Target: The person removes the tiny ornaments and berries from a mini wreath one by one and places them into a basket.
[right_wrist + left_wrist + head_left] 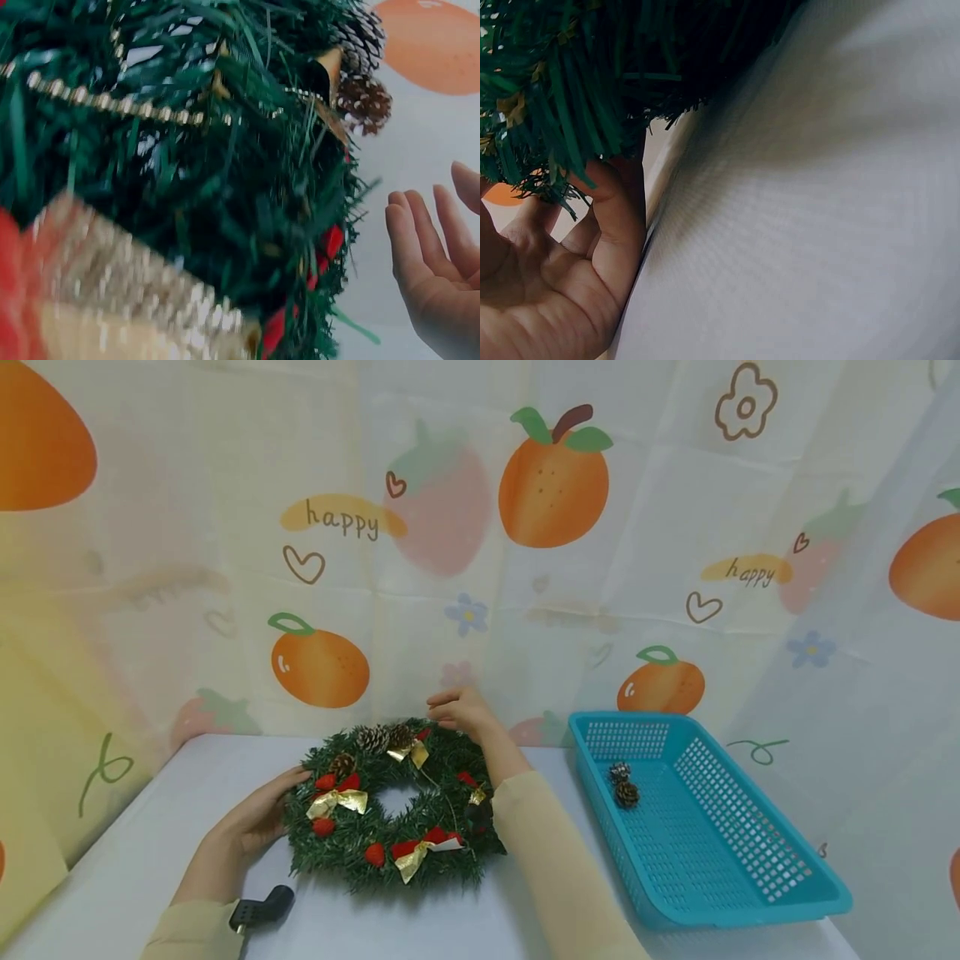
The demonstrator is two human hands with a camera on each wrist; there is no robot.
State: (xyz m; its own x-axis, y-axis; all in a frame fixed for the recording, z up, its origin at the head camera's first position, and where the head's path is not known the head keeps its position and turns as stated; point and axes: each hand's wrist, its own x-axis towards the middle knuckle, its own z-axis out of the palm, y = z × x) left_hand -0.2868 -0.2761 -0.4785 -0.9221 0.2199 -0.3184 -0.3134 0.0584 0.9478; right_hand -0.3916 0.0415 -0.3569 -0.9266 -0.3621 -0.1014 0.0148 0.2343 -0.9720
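Observation:
A green wreath (341, 852) lies on the white table, trimmed with red-and-gold bows (337, 803), red strawberry-like pieces and a string of gold beads. Pine cones (372, 739) sit along its far and left parts. At its left edge my left hand (251, 818) holds the wreath, with the fingertips partly hidden in the greenery in the left wrist view. Over the far right edge, my right hand (465, 713) is raised with fingers loosely bent and nothing in them. In the right wrist view that hand (439, 277) shows apart from the greenery.
To the right stands a blue plastic basket (697, 852) with two small pine cones (626, 793) near its left wall. A fruit-printed curtain (465, 635) hangs right behind the table. A black device (262, 908) is strapped at my left wrist.

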